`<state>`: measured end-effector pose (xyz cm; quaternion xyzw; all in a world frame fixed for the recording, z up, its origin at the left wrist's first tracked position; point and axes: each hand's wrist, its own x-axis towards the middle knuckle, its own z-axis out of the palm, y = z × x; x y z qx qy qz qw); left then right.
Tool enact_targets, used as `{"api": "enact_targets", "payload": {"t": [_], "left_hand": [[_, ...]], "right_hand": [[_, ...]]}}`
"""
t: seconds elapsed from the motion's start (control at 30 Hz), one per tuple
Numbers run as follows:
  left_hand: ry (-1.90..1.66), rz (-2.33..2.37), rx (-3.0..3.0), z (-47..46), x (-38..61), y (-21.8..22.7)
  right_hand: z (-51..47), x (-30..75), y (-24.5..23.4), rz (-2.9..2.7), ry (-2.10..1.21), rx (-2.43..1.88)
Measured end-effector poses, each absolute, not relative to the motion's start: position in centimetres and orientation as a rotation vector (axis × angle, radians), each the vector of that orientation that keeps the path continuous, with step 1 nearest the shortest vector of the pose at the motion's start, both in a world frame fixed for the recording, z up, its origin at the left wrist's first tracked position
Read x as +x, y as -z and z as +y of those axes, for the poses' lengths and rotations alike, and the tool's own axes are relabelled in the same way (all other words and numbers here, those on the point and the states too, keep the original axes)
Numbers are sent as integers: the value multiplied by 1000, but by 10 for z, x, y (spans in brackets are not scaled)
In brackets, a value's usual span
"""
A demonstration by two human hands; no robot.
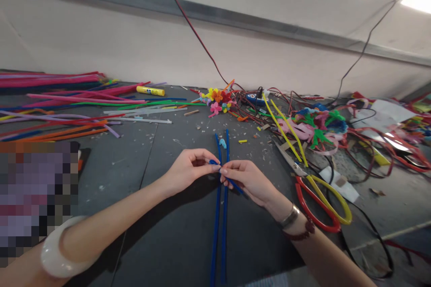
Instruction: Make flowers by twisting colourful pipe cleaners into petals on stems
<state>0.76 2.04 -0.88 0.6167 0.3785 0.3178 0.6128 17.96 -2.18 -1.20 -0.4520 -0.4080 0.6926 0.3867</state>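
My left hand (195, 166) and my right hand (244, 177) meet above the dark table, thumbs and fingertips pinched on a short blue pipe cleaner (235, 186). One end of it pokes out past my left fingers, and the other slants down under my right hand. Two long blue pipe cleaners (218, 219) lie side by side on the table beneath both hands. Just beyond my fingertips is a small light-blue bit (222, 143). To the right of my right hand lie large scissors (319, 202) with red and yellow handles, blades partly spread.
Loose coloured pipe cleaners (67, 116) spread across the left, near a yellow glue stick (150, 91). Pipe-cleaner flowers (217, 98) sit at the back. Two yellow pipe cleaners (286, 128), tangled cables (367, 157) and a green-and-pink pipe-cleaner bundle (314, 125) fill the right.
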Motion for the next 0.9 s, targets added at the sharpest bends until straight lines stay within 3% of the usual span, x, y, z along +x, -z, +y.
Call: {"api": "enact_targets", "payload": {"t": [0.2, 0.47, 0.73, 0.9], "left_hand": [[-730, 880, 1365, 20, 8, 8], [-671, 973, 1219, 20, 9, 11], [-671, 915, 1229, 24, 7, 10], [-670, 944, 1156, 22, 9, 9]], "right_hand": [[-23, 176, 12, -1326, -1428, -1285], [-29, 179, 15, -2156, -375, -1204], [-25, 181, 16, -2030, -501, -1310], [-26, 182, 16, -2288, -260, -1212]]}}
